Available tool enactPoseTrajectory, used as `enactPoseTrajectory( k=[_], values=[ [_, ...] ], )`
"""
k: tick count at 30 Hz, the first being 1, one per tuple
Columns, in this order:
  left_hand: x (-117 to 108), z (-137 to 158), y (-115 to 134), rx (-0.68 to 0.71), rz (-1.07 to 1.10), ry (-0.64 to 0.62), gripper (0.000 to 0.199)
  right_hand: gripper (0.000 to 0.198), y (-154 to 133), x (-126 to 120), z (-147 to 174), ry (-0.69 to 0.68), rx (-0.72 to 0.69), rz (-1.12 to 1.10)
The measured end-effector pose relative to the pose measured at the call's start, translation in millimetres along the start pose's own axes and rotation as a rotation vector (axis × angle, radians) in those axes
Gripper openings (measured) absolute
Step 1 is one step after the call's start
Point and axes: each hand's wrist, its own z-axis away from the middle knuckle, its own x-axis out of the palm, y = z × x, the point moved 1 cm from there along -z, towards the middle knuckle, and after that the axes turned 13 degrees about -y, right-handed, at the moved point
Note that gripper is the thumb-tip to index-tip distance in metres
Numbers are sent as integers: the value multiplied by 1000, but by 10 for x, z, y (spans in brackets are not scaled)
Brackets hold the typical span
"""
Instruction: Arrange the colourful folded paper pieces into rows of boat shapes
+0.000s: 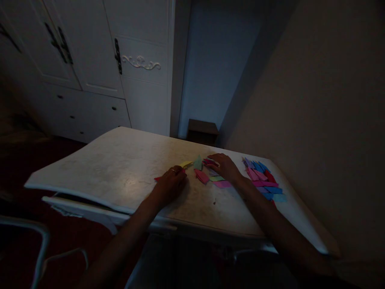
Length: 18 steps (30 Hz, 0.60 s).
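My left hand (173, 182), with a ring on one finger, is curled low over the table around a red folded paper piece whose tips show on both sides. Just past it lie a yellow paper piece (186, 164) and a pale green one (198, 163). Between the thumb and fingers of my right hand (224, 165) are dark pink folded paper pieces (210, 162). A pinkish-red piece (201, 176) rests between the hands. Below the right hand are a light green strip (216, 178) and a magenta strip (223, 184).
A pile of folded paper in blue, pink, red and purple (261, 178) lies at the right on the white table (99, 164). Behind stand a white wardrobe (147, 96) and a small brown cabinet (203, 127). A wall (315, 104) borders the right side; a metal chair frame (43, 241) is lower left.
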Motion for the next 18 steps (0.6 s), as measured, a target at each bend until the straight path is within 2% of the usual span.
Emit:
enactPoseTrajectory(
  k=[3,6,8,11,18],
  values=[
    [12,4,-21,-31,6,21,22,43,-90,49,-145,-16,-93,-34],
    [15,5,-36,-52,25,38,23,48,-161,138,-300,-134,-230,-48],
    [12,4,-48,-74,50,61,22,44,-175,193,-369,-226,-270,-31],
    [7,-1,-67,-112,93,98,19,35,-141,219,-381,-303,-240,7],
    [0,-22,-97,-158,83,59,22,35,34,95,-117,-278,-102,66]
  ],
)
